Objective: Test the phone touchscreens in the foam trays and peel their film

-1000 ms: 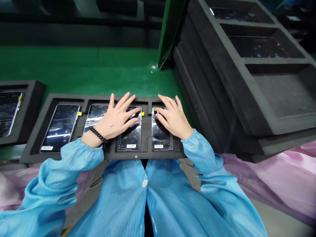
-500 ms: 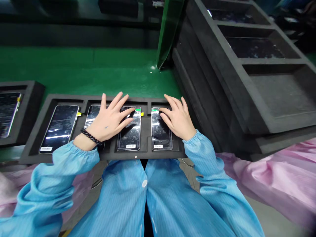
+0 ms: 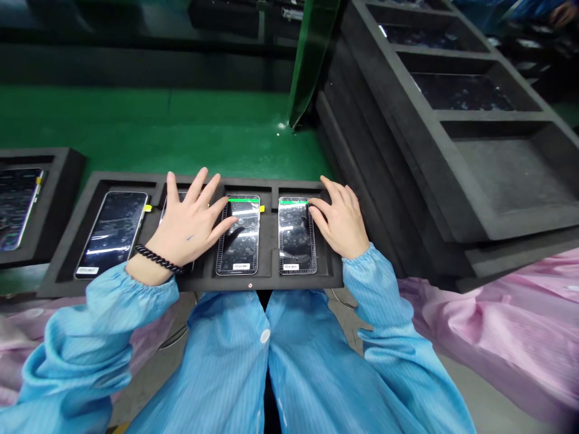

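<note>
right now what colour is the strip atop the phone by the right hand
Green. The strip on that phone shows best in the head view.

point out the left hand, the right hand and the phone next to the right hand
left hand (image 3: 187, 226), head view, back of the hand
right hand (image 3: 344, 222), head view, back of the hand
phone (image 3: 296, 240), head view, middle of its screen

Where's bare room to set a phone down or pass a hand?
The green belt beyond the front tray, between the left tray and the tray stack, is bare. The stack's nearest pocket is empty. Front tray is crowded: four phones, left hand and right hand on it.
</note>
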### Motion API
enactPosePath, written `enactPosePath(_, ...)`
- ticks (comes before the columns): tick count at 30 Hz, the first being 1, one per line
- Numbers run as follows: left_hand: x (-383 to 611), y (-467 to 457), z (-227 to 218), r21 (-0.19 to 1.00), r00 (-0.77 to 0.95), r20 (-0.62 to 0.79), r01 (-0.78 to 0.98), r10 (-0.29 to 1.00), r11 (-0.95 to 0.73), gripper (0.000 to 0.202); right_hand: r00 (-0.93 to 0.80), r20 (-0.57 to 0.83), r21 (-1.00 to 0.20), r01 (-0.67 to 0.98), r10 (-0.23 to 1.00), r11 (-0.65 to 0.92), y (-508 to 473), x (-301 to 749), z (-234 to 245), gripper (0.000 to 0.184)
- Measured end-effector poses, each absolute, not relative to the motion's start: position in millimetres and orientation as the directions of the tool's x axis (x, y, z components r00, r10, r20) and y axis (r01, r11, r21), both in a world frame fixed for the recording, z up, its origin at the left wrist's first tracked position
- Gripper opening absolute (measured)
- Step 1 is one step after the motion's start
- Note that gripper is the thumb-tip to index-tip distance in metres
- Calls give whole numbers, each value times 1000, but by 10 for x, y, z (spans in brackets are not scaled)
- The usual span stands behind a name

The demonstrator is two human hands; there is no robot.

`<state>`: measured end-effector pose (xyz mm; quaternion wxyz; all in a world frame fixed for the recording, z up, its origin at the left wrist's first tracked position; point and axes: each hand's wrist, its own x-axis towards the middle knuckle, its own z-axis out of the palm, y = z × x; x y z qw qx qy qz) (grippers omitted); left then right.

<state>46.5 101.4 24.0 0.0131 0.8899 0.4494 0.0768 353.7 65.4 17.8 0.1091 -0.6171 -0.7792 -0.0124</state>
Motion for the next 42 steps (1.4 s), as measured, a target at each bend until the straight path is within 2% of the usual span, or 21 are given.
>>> enactPosePath(9,548,892,151,37,609,119,787,785,-616,75,-227,179,-111,962,957,249,519,3527,171,35)
enactPosePath(16,526,618,165,9,622,101,780,777,-625,78,-244,172,-117,957,954,266,295,3501,182,36)
enactPosePath(29,450,147,237,26,607,65,792,792,-610,71,-275,175,-136,944,946,300,-198,3489,192,35)
enactPosePath(35,419,-56,302,41,621,44,781,782,-623,66,-286,133,-161,939,949,305,-408,3475,256,33)
enactPosePath(42,369,-111,444,62,681,16,730,732,-681,64,-355,147,-182,908,923,378,-522,3459,313,31)
